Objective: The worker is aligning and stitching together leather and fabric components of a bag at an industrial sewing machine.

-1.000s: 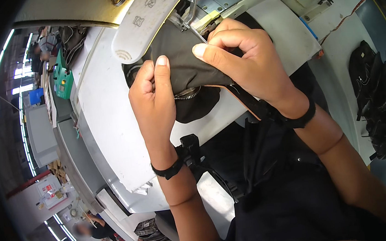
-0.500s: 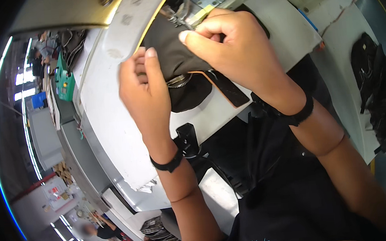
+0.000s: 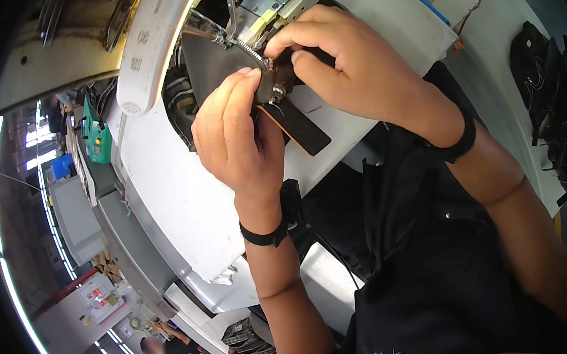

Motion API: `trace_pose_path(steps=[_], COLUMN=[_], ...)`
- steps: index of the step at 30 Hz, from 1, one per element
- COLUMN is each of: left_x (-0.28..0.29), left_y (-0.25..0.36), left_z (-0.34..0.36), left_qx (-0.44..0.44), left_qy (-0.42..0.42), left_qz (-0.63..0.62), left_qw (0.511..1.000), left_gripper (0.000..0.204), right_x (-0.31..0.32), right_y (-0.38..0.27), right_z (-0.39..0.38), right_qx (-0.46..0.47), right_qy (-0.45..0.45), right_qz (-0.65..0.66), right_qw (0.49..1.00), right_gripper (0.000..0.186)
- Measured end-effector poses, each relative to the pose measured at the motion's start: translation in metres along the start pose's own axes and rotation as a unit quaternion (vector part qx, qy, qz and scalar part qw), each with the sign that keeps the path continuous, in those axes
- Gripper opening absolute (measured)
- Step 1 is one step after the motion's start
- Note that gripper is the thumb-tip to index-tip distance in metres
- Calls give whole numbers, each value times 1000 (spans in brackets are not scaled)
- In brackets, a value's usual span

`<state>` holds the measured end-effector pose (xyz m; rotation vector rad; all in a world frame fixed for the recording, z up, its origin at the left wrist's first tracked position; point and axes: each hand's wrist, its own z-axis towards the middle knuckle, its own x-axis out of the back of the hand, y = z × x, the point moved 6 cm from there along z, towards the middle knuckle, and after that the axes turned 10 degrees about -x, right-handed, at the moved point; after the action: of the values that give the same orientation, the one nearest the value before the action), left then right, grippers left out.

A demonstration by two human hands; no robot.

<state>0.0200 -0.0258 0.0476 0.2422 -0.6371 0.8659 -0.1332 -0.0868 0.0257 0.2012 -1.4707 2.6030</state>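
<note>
Dark cloth (image 3: 209,62) at far centre, right of white machine arm (image 3: 151,54). Left hand (image 3: 235,130) pinches its near edge; right hand (image 3: 361,65) curls at its right, grip unclear. Advisable: even tension, dangling strap (image 3: 296,128) clear.

Dark fabric piece (image 3: 208,65) bunched; orange-edged strap (image 3: 300,132) protruding.

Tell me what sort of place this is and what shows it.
Probably a sewing workshop: a pale machine arm reaches over the worktable, dark fabric is being handled beneath it, and dark cloth pieces lie heaped at right.
</note>
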Motion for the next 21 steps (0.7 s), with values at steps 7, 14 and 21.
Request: trace_pose_path(steps=[7, 14, 21], left_x=[-1, 0, 6], left_y=[6, 8, 7], left_z=[5, 10, 15], left_qx=[4, 38, 38], left_qy=[12, -21, -24], left_qz=[19, 1, 14], left_qw=[1000, 999, 999], left_gripper=[30, 33, 37], right_x=[-1, -1, 3], right_y=[28, 28, 21], right_z=[-2, 4, 3], right_qx=[-117, -118, -88], right_qy=[-198, -197, -190], right_qz=[1, 40, 27], right_qw=[973, 973, 978], right_gripper=[18, 16, 17])
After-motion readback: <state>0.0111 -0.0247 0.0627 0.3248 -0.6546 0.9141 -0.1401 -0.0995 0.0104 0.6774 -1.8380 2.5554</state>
